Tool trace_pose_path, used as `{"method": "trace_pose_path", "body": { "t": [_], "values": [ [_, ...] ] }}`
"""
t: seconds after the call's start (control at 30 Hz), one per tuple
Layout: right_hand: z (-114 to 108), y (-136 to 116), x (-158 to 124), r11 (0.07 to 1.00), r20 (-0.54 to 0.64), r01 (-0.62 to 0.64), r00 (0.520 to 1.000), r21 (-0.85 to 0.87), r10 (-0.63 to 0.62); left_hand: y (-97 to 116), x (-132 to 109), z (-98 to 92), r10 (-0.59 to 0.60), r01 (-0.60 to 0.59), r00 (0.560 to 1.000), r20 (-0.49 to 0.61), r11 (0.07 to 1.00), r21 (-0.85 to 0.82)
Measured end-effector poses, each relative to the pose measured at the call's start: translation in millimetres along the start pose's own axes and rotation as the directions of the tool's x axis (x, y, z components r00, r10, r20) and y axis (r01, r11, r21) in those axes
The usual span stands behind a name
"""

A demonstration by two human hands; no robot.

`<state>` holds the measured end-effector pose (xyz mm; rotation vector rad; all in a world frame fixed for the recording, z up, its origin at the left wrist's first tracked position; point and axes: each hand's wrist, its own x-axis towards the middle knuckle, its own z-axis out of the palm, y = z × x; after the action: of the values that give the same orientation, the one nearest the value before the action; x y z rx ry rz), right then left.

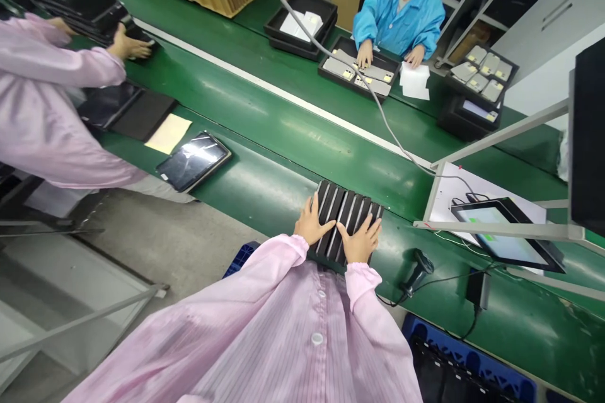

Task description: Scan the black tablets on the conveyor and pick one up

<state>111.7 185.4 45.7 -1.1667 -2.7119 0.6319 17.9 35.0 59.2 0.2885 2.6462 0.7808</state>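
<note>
A tight row of black slabs with thin silver-grey edges (348,204) stands on edge on the green bench in front of me. Whether they are tablets or cases I cannot tell. My left hand (312,221) grips the row's left side, its thumb stretched over the near part. On the right, my right hand (362,239) holds the other side, fingers over the top and thumb pointing left. The thumbs nearly meet at the middle. Just right of the row lies a black handheld scanner (418,271) with a cable.
A glossy tablet (195,159) lies left on the green bench (265,182). A co-worker in pink (61,69) handles stacked black trays. Opposite, a person in blue (401,16) works at a black tray (326,75). A lit screen (508,233), cables and a metal frame stand right.
</note>
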Motion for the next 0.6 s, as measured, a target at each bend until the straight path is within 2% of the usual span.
{"method": "trace_pose_path", "body": {
  "t": [0.07,0.13,0.2,0.33,0.4,0.5,0.6],
  "values": [
    [-9,24,5,0.978,0.013,-0.037,0.999,0.204,0.035,-3,-2,2.7,0.014,-0.013,0.999,0.039,0.999,-0.034],
    [-14,44,11,0.919,0.093,-0.172,0.985,0.355,0.148,-6,-4,6.7,0.032,-0.031,0.998,0.053,0.999,-0.018],
    [-14,56,16,0.852,0.202,-0.307,0.949,0.423,0.242,-8,-6,10.9,0.028,-0.029,0.999,0.042,1.0,0.006],
    [-7,62,21,0.771,0.261,-0.321,0.943,0.551,0.206,-17,-1,10.3,-0.003,0.004,1.0,0.014,1.0,-0.007],
    [-5,66,23,0.716,0.281,-0.325,0.942,0.618,0.184,-26,11,4.6,-0.029,0.032,0.998,0.052,0.997,-0.065],
    [-1,76,29,0.652,0.331,-0.364,0.926,0.665,0.18,-41,38,-5.2,-0.11,0.148,0.977,0.184,0.967,-0.208],
    [8,83,43,0.552,0.439,-0.494,0.866,0.672,0.24,-48,66,-9.4,-0.196,0.283,0.934,0.299,0.916,-0.283]
  ]
}}
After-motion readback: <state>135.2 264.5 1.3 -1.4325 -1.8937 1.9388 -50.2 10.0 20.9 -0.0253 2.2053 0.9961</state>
